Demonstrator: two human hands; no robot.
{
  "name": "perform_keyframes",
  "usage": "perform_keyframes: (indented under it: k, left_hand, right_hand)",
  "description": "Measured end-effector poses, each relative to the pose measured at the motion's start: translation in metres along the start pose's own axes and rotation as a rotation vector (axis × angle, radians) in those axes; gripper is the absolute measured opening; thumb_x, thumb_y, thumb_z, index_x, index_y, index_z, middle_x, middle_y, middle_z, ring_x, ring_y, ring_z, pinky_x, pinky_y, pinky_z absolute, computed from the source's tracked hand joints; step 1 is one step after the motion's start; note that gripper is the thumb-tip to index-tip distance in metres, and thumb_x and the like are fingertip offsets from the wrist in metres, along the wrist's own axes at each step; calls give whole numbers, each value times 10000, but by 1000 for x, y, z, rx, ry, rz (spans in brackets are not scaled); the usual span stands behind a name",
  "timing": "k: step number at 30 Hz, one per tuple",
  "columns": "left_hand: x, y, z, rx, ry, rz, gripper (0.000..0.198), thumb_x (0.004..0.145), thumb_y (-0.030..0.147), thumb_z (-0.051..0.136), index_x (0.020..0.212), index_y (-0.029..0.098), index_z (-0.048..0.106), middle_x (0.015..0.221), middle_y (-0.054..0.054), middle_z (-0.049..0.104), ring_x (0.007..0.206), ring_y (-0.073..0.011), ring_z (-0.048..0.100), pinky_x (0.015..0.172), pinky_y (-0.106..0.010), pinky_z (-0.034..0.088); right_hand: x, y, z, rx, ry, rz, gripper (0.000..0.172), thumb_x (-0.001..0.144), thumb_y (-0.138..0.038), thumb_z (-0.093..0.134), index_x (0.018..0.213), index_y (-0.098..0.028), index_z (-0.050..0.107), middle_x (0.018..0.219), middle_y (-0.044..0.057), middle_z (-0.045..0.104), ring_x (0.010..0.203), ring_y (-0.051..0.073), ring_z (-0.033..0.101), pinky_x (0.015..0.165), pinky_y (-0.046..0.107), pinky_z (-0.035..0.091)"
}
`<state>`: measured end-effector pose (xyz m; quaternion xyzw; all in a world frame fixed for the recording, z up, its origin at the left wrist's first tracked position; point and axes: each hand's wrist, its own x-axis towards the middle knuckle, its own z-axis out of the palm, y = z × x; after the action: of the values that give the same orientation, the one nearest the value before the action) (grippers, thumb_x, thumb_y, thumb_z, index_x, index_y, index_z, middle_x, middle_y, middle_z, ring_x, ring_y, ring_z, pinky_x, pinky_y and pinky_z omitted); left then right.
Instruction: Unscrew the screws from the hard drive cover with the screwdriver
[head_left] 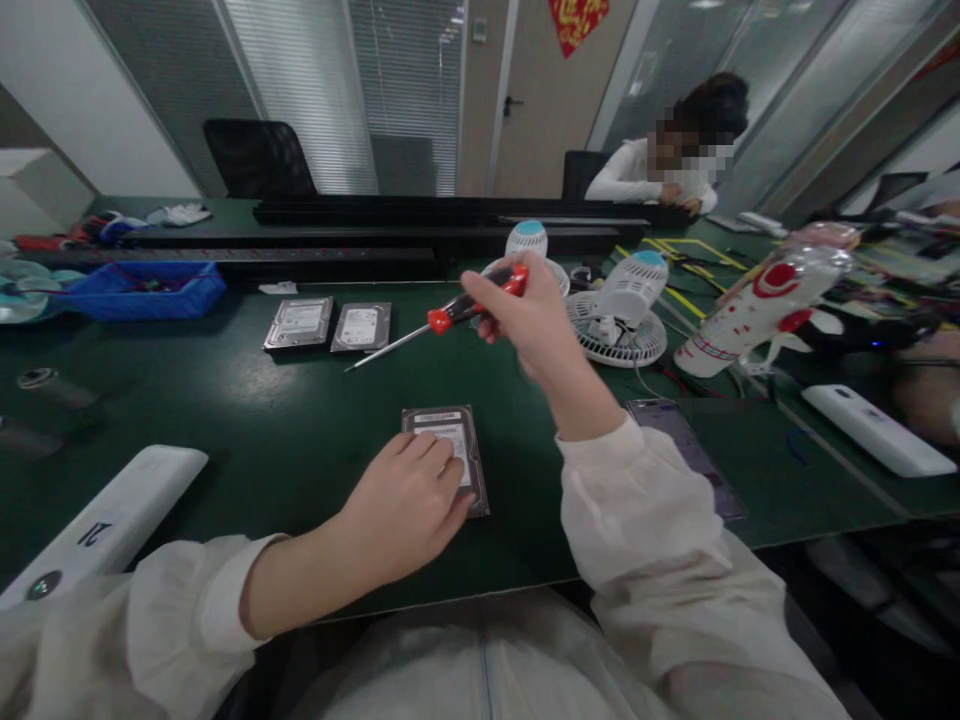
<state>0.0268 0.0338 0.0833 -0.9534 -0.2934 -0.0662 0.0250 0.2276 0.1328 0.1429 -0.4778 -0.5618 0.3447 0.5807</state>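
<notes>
- Silver-and-black hard drives, three counted: a near hard drive (466, 450) under the left hand, plus a rear left drive (300, 322) and a rear right drive (361, 326), side by side farther back.
- One screwdriver (441, 320), with a red-and-black handle and a steel shaft.
- Two white fans with blue-topped housings: a farther fan (527, 238) and a nearer fan (630, 295).
- One blue plastic tray (142, 297) at the left, one red-patterned bottle (765, 300) at the right, and two long white devices, a left device (112, 520) and a right device (877, 430).
- The left hand (409, 495) rests over the near hard drive, fingers bent and close together, covering part of its label; whether it grips the edges, I cannot tell.
- The right hand (525, 315) is closed around the screwdriver's handle, raised above the table; the shaft slants down leftward, its tip beyond the near hard drive and on the near side of the rear pair.
- The table (262, 430) has a dark green top; black rails (337, 262) run along its back.
- Beyond are a black chair (259, 160), window blinds (289, 70), a door (544, 120) and a seated co-worker (626, 178) in white.
</notes>
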Motion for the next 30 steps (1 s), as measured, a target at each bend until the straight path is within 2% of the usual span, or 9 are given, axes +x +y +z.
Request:
perform_keyframes:
  k: [2, 5, 7, 11, 16, 20, 23, 26, 30]
  left_hand:
    - [1, 9, 5, -3, -37, -23, 379, 1042, 425, 606, 1093, 95, 785, 1057, -206, 738, 1016, -370, 680, 885, -495, 540]
    - [-1, 13, 19, -38, -22, -79, 602, 951, 607, 716, 1232, 77, 764, 1199, -254, 738, 1127, -420, 666, 984, -532, 530]
    - [-4, 11, 31, -124, 13, -99, 721, 904, 649, 755, 1350, 82, 725, 1337, -282, 707, 1238, -462, 634, 1086, -575, 486]
    - [-7, 6, 54, -326, 6, -97, 745, 890, 517, 801, 1490, 98, 658, 1547, -276, 611, 1428, -509, 537, 1234, -611, 370]
    - [-8, 4, 62, -512, 12, -173, 737, 886, 338, 800, 1543, 60, 614, 1615, -286, 549, 1516, -530, 471, 1305, -618, 285]
    - [-7, 1, 62, -567, -1, -188, 756, 884, 331, 807, 1552, 44, 599, 1627, -301, 531, 1526, -538, 462, 1307, -619, 283]
    - [-6, -2, 66, -621, 21, -166, 724, 911, 371, 787, 1556, 94, 608, 1651, -256, 528, 1560, -510, 438, 1326, -602, 261]
    - [-3, -4, 67, -622, 34, -134, 739, 909, 409, 801, 1562, 120, 608, 1673, -234, 511, 1583, -496, 416, 1333, -591, 262]
    - [2, -5, 56, -244, -79, -69, 816, 925, 478, 806, 1569, 36, 570, 1684, -271, 477, 1570, -444, 459, 1315, -526, 330]
  right_hand:
    - [1, 12, 16, 1, -53, 37, 494, 869, -516, 828, 974, -276, 409, 739, -78, 589, 509, 100, 572, 480, 252, 434]
    - [2, 22, 20, -30, -30, 16, 570, 820, -431, 885, 1019, -291, 369, 834, -82, 595, 532, 93, 581, 517, 262, 476]
    - [3, 23, 13, -8, -6, -25, 599, 796, -350, 900, 1040, -297, 356, 909, -70, 627, 658, 114, 662, 619, 271, 549]
    - [4, 21, 5, 38, 47, -181, 529, 827, -285, 864, 1065, -302, 392, 1061, -22, 691, 994, 161, 731, 870, 319, 624]
    - [-6, 7, 3, -186, -3, -354, 453, 947, -392, 764, 1284, -336, 467, 1265, 12, 690, 1115, 172, 717, 986, 345, 626]
    - [-13, -9, -11, -271, -63, -458, 581, 926, -455, 796, 1390, -348, 463, 1430, 44, 607, 1181, 197, 699, 911, 330, 638]
    - [-12, -14, -21, -323, -8, -592, 526, 933, -414, 794, 1368, -354, 505, 1517, 37, 533, 1186, 183, 680, 856, 287, 622]
    - [-5, -10, -26, -411, 42, -723, 434, 963, -324, 743, 1354, -322, 555, 1450, 38, 585, 1092, 147, 668, 881, 269, 594]
    - [1, -1, -25, -468, -46, -851, 434, 899, -196, 733, 1297, -283, 584, 1301, 33, 644, 960, 140, 650, 713, 249, 572]
